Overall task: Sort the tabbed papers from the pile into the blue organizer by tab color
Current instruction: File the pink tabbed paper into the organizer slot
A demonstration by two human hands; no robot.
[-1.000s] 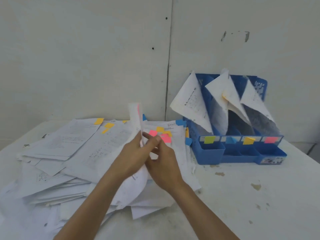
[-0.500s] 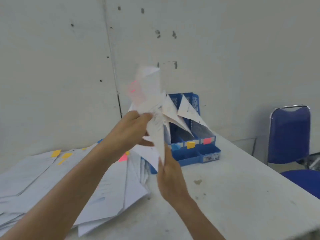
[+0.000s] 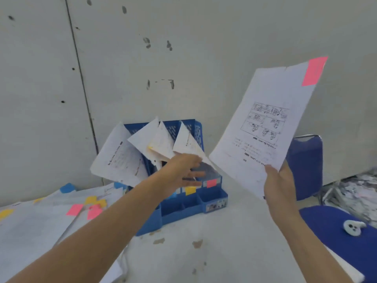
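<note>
My right hand (image 3: pixel 280 184) grips the lower edge of a white printed sheet (image 3: pixel 263 127) with a pink tab (image 3: pixel 314 71) at its top corner, held up to the right of the blue organizer (image 3: pixel 212 199). My left hand (image 3: pixel 183 174) reaches over the organizer with fingers spread, at the papers in its right-hand slots; whether it touches them is unclear. The organizer carries blue, yellow (image 3: pixel 190 189) and pink (image 3: pixel 211 183) labels on its front, and white sheets lean out of its slots. The pile of tabbed papers (image 3: pixel 40 221) lies on the table at the left.
The white table (image 3: pixel 204 252) has brown stains near the organizer. A blue chair (image 3: pixel 306 166) stands at the right, with a small white object (image 3: pixel 353 227) on its seat. A grey wall rises close behind the organizer. Crumpled papers lie on the floor at far right.
The pink-tabbed sheet has left the pile: both hands held it crumpled together, and now my right hand alone holds it flat out to the right. My left hand has reached to the organizer.
</note>
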